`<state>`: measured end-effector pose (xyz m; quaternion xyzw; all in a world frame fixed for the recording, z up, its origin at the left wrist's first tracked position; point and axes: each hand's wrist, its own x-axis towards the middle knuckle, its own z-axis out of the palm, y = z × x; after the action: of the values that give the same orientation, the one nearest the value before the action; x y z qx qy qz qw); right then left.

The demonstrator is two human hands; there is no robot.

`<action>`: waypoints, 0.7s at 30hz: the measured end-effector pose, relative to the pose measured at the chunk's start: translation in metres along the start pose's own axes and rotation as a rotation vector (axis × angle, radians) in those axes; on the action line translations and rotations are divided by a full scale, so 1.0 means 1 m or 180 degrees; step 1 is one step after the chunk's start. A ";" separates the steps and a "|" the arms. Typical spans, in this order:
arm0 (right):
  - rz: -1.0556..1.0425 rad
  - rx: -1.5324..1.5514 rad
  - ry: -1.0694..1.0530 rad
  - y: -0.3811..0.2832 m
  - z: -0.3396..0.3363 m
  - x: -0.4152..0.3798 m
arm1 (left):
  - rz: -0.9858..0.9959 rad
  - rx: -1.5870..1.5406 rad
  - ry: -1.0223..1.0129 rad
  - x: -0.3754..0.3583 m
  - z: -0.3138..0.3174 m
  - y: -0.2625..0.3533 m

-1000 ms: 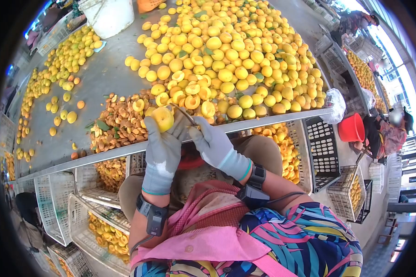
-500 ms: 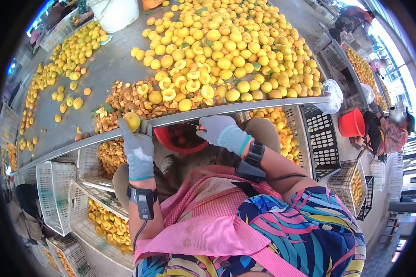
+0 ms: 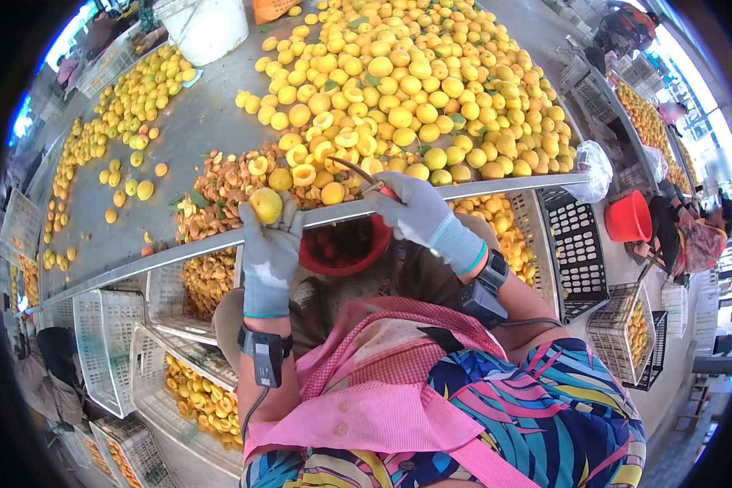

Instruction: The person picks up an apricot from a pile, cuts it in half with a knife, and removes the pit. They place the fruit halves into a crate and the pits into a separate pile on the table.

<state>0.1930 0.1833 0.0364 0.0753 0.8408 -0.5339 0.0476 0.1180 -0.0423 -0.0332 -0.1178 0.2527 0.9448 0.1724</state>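
My left hand (image 3: 270, 248), in a grey glove, holds a yellow apricot (image 3: 265, 206) in its fingertips just over the table's metal edge (image 3: 211, 245). Gloved too, my right hand (image 3: 411, 210) is closed around the red handle of a thin curved tool (image 3: 353, 170), whose tip points up and left over the fruit. Halved apricots (image 3: 304, 175) and a heap of whole apricots (image 3: 431, 89) lie on the table beyond my hands. Brown pits and scraps (image 3: 234, 183) are piled behind my left hand.
Below the table edge sits a red basin (image 3: 343, 259) with dark contents. Crates of halved apricots (image 3: 199, 400) stand at lower left, and a black crate (image 3: 576, 244) and red bucket (image 3: 628, 216) at right. A white bucket (image 3: 203, 31) stands on the table. A person (image 3: 691, 236) sits at far right.
My right hand has risen, and its tool now points up and left above the table edge. The left hand still holds the apricot. The whole view has shifted slightly.
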 end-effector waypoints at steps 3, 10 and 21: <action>0.0383 0.1394 -0.0245 -0.015 0.004 -0.005 | -0.0386 -0.0065 -0.0320 0.006 0.005 -0.006; -0.0230 0.1149 -0.0046 -0.015 0.021 0.001 | -0.0768 0.0373 -0.0723 0.012 0.042 -0.031; -0.0619 0.0429 0.0355 0.003 0.009 0.016 | -0.1100 0.0202 -0.1426 0.032 0.062 -0.059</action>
<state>0.1782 0.1773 0.0276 0.0261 0.8077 -0.5863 -0.0564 0.1031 0.0464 -0.0166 0.0581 0.2139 0.8955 0.3860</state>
